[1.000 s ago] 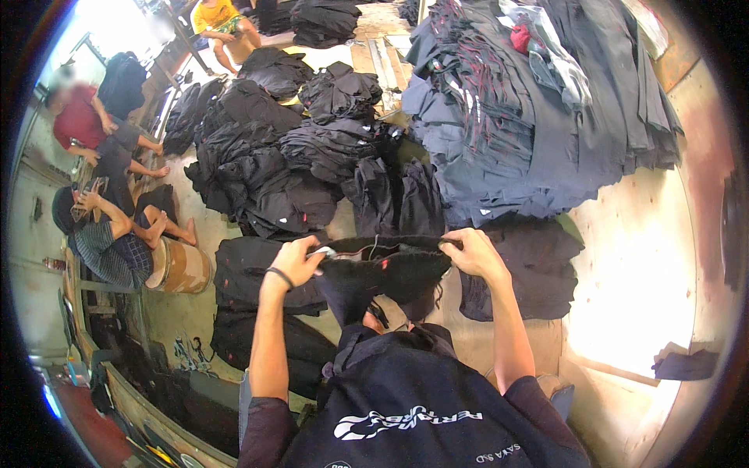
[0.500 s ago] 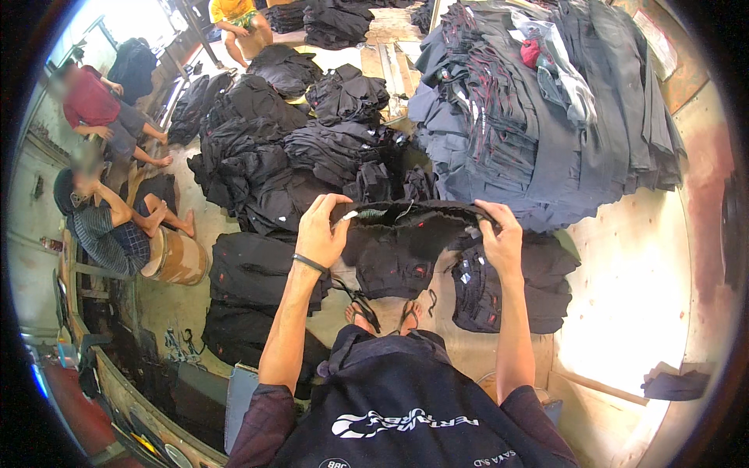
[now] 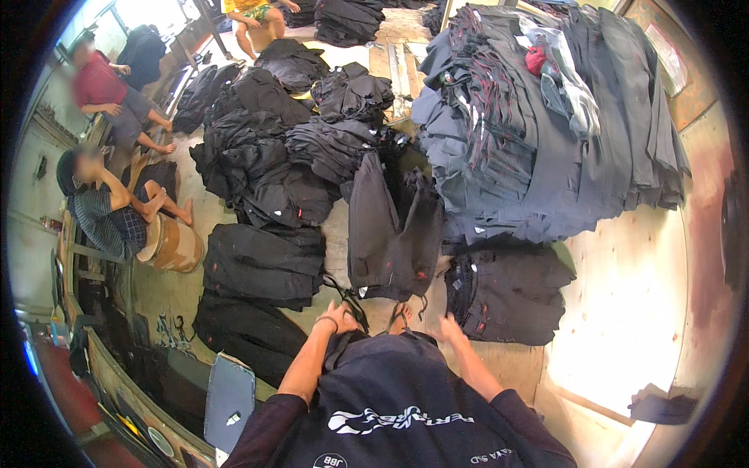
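Clock hours are read from the person's chest, with 12 straight ahead. The left hand (image 3: 337,318) sits toward 11, close to a stack of folded trousers; whether its fingers grip anything, I cannot tell. Toward 1, the right hand (image 3: 449,331), slightly blurred, is loosely open and empty. Just past both, at 12, black trousers (image 3: 394,234) lie flat, waist nearest, legs pointing away. The folded stack (image 3: 264,261) lies between 10 and 11, another pile (image 3: 511,296) at 2. Farther out, a black heap (image 3: 261,140) fills 11 and a grey mound (image 3: 562,168) fills 1.
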`<act>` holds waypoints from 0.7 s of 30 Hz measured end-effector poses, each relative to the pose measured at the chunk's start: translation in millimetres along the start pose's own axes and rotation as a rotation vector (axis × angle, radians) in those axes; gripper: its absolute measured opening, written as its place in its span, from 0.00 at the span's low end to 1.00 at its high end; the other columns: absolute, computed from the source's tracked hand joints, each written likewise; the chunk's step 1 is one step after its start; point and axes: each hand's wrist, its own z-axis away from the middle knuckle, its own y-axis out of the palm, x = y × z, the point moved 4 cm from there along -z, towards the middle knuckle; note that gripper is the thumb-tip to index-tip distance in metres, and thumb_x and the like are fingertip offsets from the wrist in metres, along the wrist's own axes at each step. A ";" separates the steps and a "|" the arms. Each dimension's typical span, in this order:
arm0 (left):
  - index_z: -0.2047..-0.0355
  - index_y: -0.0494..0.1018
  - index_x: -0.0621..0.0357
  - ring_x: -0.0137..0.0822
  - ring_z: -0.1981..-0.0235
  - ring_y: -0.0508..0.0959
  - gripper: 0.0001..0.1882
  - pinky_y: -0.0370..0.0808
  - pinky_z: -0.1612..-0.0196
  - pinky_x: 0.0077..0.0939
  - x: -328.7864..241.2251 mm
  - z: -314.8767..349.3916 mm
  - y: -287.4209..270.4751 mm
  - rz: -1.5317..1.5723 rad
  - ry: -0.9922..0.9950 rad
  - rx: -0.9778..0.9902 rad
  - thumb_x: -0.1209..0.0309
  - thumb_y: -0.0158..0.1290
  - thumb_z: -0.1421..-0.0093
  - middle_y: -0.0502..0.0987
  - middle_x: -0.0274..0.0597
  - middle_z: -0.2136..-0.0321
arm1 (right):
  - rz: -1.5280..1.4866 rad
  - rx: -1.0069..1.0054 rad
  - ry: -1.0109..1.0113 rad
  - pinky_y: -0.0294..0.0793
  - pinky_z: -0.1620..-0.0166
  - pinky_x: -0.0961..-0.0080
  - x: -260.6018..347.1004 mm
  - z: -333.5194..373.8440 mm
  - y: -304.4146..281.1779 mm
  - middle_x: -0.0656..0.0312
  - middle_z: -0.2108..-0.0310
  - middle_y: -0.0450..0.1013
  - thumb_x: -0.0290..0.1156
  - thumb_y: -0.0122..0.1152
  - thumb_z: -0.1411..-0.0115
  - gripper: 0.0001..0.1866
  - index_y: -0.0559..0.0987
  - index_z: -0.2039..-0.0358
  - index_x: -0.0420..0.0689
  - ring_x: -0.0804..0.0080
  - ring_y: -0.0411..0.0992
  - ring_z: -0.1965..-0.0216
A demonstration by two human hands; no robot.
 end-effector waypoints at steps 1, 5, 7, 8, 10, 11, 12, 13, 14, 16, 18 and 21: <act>0.33 0.68 0.53 0.60 0.32 0.65 0.49 0.66 0.32 0.49 12.8 -4.5 20.1 -0.031 0.002 0.043 0.33 0.61 0.46 0.59 0.59 0.29 | -0.085 0.123 0.102 0.69 0.34 0.53 -22.8 -4.4 25.8 0.33 0.32 0.61 0.56 0.71 0.43 0.42 0.73 0.35 0.41 0.39 0.65 0.33; 0.47 0.81 0.55 0.53 0.40 0.77 0.32 0.75 0.39 0.44 56.0 15.2 78.7 0.335 -0.206 -0.123 0.42 0.59 0.40 0.80 0.57 0.46 | -0.479 0.019 0.042 0.77 0.47 0.57 -63.9 -8.5 69.7 0.41 0.57 0.82 0.51 0.69 0.41 0.27 0.86 0.54 0.40 0.52 0.81 0.51; 0.47 0.81 0.56 0.54 0.43 0.79 0.32 0.75 0.40 0.43 66.3 28.6 102.7 0.437 -0.261 -0.155 0.43 0.60 0.40 0.81 0.56 0.47 | -0.493 -0.029 -0.049 0.78 0.49 0.57 -66.9 -8.8 66.8 0.45 0.58 0.83 0.48 0.69 0.41 0.25 0.85 0.51 0.43 0.50 0.82 0.53; 0.48 0.81 0.57 0.54 0.44 0.80 0.32 0.75 0.40 0.43 70.2 33.9 114.8 0.470 -0.315 -0.152 0.43 0.60 0.41 0.81 0.55 0.47 | -0.457 -0.010 -0.074 0.78 0.48 0.58 -66.1 -10.0 62.9 0.46 0.57 0.83 0.48 0.68 0.41 0.25 0.85 0.50 0.43 0.49 0.81 0.52; 0.48 0.81 0.56 0.53 0.44 0.80 0.31 0.75 0.40 0.43 73.3 38.7 135.9 0.545 -0.369 -0.170 0.44 0.60 0.40 0.82 0.55 0.49 | -0.406 0.004 -0.063 0.78 0.47 0.58 -64.7 -17.7 47.1 0.46 0.56 0.83 0.46 0.68 0.40 0.24 0.85 0.50 0.43 0.49 0.81 0.51; 0.48 0.81 0.56 0.52 0.44 0.80 0.30 0.75 0.40 0.43 73.7 39.3 146.6 0.577 -0.414 -0.166 0.44 0.60 0.40 0.82 0.55 0.49 | -0.390 0.005 -0.026 0.78 0.46 0.58 -64.4 -24.7 36.3 0.47 0.56 0.83 0.46 0.67 0.40 0.24 0.84 0.49 0.43 0.49 0.81 0.50; 0.50 0.82 0.54 0.51 0.45 0.81 0.27 0.76 0.41 0.42 73.4 38.7 156.0 0.659 -0.473 -0.172 0.47 0.59 0.40 0.83 0.53 0.51 | -0.384 0.002 0.028 0.78 0.46 0.59 -65.5 -32.9 24.1 0.47 0.55 0.83 0.45 0.67 0.40 0.23 0.84 0.49 0.44 0.49 0.81 0.50; 0.50 0.82 0.54 0.50 0.45 0.81 0.26 0.76 0.41 0.41 68.8 37.2 161.9 0.726 -0.427 -0.231 0.47 0.58 0.39 0.84 0.52 0.51 | -0.288 -0.095 -0.055 0.79 0.48 0.64 -60.6 -41.8 8.1 0.47 0.56 0.83 0.40 0.66 0.39 0.21 0.85 0.49 0.43 0.57 0.83 0.53; 0.50 0.83 0.53 0.50 0.45 0.81 0.26 0.76 0.40 0.41 63.4 35.2 166.9 0.790 -0.408 -0.269 0.48 0.58 0.39 0.84 0.51 0.52 | -0.315 -0.097 -0.080 0.79 0.48 0.64 -58.1 -52.5 -5.4 0.48 0.55 0.83 0.40 0.66 0.39 0.21 0.84 0.49 0.43 0.56 0.82 0.52; 0.51 0.83 0.52 0.48 0.46 0.82 0.24 0.76 0.40 0.40 49.0 36.5 175.2 0.880 -0.403 -0.339 0.50 0.57 0.38 0.84 0.49 0.52 | -0.323 -0.108 -0.143 0.78 0.47 0.63 -49.1 -75.7 -29.8 0.50 0.55 0.83 0.42 0.65 0.39 0.21 0.85 0.50 0.44 0.54 0.82 0.51; 0.50 0.83 0.51 0.47 0.47 0.83 0.24 0.77 0.41 0.39 27.7 45.5 178.5 0.945 -0.324 -0.445 0.49 0.58 0.38 0.84 0.50 0.52 | -0.171 -0.216 -0.266 0.78 0.48 0.61 -34.2 -96.4 -53.7 0.48 0.57 0.83 0.43 0.65 0.40 0.21 0.84 0.52 0.43 0.52 0.81 0.53; 0.48 0.81 0.52 0.47 0.47 0.83 0.26 0.77 0.43 0.38 -0.8 69.2 189.5 1.003 -0.406 -0.470 0.48 0.59 0.37 0.84 0.52 0.53 | -0.101 -0.186 -0.403 0.78 0.47 0.62 -8.6 -123.1 -81.6 0.46 0.56 0.83 0.42 0.65 0.40 0.20 0.85 0.53 0.42 0.52 0.81 0.53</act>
